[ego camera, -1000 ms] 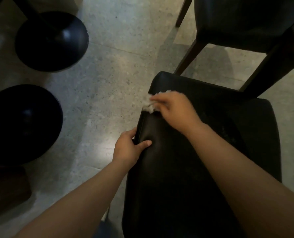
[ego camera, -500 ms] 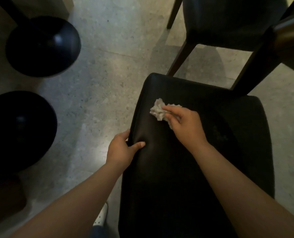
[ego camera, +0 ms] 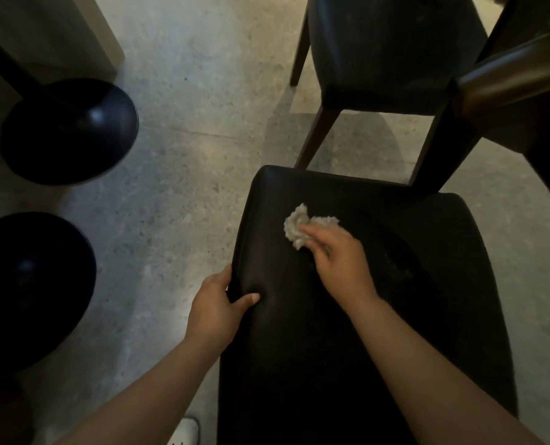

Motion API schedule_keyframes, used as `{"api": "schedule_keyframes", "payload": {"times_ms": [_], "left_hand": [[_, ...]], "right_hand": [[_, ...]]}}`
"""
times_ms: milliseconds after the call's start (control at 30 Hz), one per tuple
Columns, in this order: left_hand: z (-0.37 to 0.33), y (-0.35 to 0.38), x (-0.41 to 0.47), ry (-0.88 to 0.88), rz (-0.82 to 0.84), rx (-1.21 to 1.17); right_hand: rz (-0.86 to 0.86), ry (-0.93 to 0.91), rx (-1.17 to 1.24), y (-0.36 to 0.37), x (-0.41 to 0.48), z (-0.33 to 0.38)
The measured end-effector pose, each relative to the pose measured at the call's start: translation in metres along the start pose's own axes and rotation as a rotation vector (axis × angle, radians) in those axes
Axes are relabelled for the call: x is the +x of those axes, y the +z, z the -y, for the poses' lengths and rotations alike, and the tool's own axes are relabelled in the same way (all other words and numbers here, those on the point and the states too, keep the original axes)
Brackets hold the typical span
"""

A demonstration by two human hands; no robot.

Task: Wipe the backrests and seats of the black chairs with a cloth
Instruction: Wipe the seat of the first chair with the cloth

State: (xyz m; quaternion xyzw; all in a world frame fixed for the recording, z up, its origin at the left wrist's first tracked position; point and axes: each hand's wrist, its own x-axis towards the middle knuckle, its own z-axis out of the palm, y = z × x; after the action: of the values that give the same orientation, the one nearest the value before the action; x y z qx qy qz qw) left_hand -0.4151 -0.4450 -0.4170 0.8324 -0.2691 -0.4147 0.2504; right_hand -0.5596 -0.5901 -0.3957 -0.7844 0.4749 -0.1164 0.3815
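Grey floor [ego camera: 186, 155] below, right hand [ego camera: 341, 261] clutches cloth [ego camera: 294, 224] against black chair [ego camera: 331, 364], left hand [ego camera: 217, 305] clasping its edge.

Far black base [ego camera: 69, 131] and near black base [ego camera: 32, 290] sit on speckled floor [ego camera: 177, 203].

Right hand [ego camera: 337, 261] presses cloth [ego camera: 299, 228] on black chair [ego camera: 395, 316].

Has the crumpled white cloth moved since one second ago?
Yes. The crumpled white cloth moved rightward, away from the left edge of the black chair.
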Motion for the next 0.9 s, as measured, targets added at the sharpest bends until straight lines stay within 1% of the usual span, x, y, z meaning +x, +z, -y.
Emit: {"api": "schedule_keyframes", "payload": {"times_ms": [67,100,133,233,300,400,467,533,600,633,700,767,833,900], "left_hand": [[-0.004,-0.001,-0.003,0.025,-0.011,0.026],[-0.006,-0.001,-0.004,0.038,-0.022,0.044],[-0.009,-0.001,-0.007,0.047,-0.035,0.059],[-0.016,0.0,-0.015,0.099,-0.056,0.111],[-0.021,0.003,-0.02,0.124,-0.029,0.136],[-0.023,0.007,-0.023,0.117,0.024,0.192],[-0.023,0.01,-0.023,0.123,0.025,0.263],[-0.024,0.011,-0.023,0.124,0.017,0.31],[-0.026,0.012,-0.024,0.119,0.008,0.341],[-0.028,0.013,-0.025,0.124,-0.002,0.364],[-0.034,0.016,-0.026,0.16,-0.022,0.407],[-0.044,0.019,-0.026,0.215,-0.019,0.43],[-0.052,0.024,-0.026,0.262,-0.005,0.482],[-0.056,0.031,-0.025,0.271,0.002,0.567]], "right_hand": [[0.064,-0.014,0.046,-0.007,-0.015,0.002],[0.064,-0.01,0.06,-0.014,-0.018,0.003],[0.029,0.0,0.064,-0.021,-0.018,0.002],[-0.157,0.063,0.023,-0.039,0.004,-0.006],[-0.195,0.118,-0.012,-0.043,0.026,-0.013],[-0.149,0.183,-0.004,-0.031,0.039,-0.021],[-0.137,0.148,-0.002,-0.018,0.025,-0.022],[-0.088,0.089,0.005,-0.012,0.002,-0.019],[-0.023,0.062,0.035,-0.018,-0.015,-0.017],[-0.018,0.074,0.059,-0.024,-0.019,-0.017],[-0.104,0.121,0.099,-0.04,-0.018,-0.023],[-0.217,0.135,0.065,-0.055,-0.008,-0.034],[-0.246,0.136,0.002,-0.064,0.006,-0.046],[-0.227,0.162,-0.022,-0.065,0.016,-0.054]]}}
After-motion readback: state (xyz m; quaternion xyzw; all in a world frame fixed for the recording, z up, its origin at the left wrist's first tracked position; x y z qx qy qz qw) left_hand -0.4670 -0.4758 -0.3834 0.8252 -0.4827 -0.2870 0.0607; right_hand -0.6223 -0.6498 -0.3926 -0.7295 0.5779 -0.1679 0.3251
